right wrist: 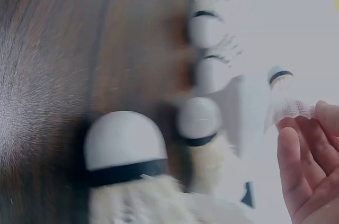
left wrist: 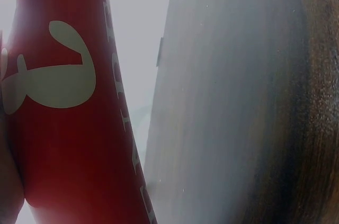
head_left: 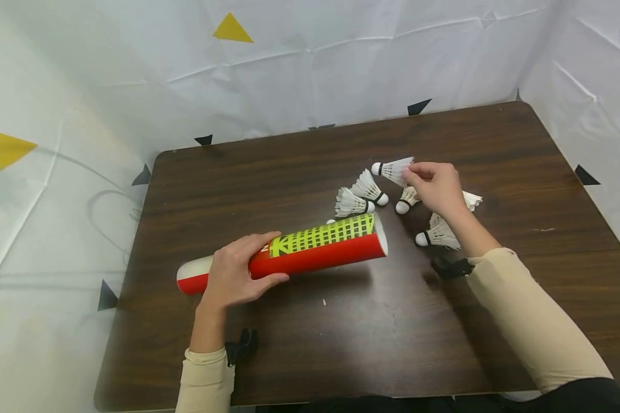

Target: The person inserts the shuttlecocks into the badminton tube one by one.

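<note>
My left hand [head_left: 233, 269] grips a red and yellow-green shuttlecock tube [head_left: 320, 248] around its middle, above the table. The tube's right end is tilted up; in the left wrist view its red side [left wrist: 69, 128] fills the left part. My right hand [head_left: 439, 186] pinches a white shuttlecock [head_left: 392, 170] by its feather skirt, cork pointing left. The same shuttlecock [right wrist: 280, 94] shows at the fingertips in the right wrist view. Under and beside the right hand lie more shuttlecocks, one [head_left: 438, 236] near the wrist and another [head_left: 406, 201] just left of the fingers.
Two shuttlecocks, one [head_left: 369, 188] behind the other [head_left: 353, 203], lie beyond the tube's right end. The dark wooden table [head_left: 268, 178] meets a white sheet wall [head_left: 289, 86] at the back. A small white speck [head_left: 324, 302] lies in front of the tube.
</note>
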Motion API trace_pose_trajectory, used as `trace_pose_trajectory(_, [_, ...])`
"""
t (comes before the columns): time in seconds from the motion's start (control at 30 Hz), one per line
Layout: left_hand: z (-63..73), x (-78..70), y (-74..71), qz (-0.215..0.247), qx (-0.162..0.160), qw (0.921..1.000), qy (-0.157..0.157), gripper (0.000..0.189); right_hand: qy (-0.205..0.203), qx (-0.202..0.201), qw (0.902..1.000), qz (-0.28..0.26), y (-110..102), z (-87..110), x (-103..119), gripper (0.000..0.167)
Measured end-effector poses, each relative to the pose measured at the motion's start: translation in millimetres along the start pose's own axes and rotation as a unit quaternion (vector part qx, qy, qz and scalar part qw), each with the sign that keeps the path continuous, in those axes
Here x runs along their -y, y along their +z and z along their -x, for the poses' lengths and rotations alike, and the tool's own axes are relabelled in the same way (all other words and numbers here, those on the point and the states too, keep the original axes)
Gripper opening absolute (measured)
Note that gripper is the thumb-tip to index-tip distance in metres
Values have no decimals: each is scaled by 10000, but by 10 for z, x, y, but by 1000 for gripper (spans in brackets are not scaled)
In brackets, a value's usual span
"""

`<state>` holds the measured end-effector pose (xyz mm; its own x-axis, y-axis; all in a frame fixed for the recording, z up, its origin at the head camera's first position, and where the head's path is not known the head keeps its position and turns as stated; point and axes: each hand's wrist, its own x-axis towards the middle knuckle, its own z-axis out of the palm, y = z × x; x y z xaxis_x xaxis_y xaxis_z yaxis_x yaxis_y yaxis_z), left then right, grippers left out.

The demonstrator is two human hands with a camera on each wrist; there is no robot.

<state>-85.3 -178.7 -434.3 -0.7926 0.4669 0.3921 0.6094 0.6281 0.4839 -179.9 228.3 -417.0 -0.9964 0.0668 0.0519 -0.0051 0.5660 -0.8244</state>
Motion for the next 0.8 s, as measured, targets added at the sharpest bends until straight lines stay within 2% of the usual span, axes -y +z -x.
trace_pose_trajectory(0.23, [9,10,1,-3,-17,10000,-17,69,-517,150,9976,-434,-380,292,320,32])
trace_pose_trajectory(0.47, [24,13,7,67,-18,10000,-27,70,-868,424,9946,-373,-715,637,497,24])
trace_pose_trajectory(0.63, [27,17,0,104,-67,9999,-8,70,-1212,1053,9857,-516,-745,837,515,17])
trace_pose_trajectory(0.8, [14,18,7,136,-60,9999,49,71,-1425,1577,9742,-757,-625,933,530,16])
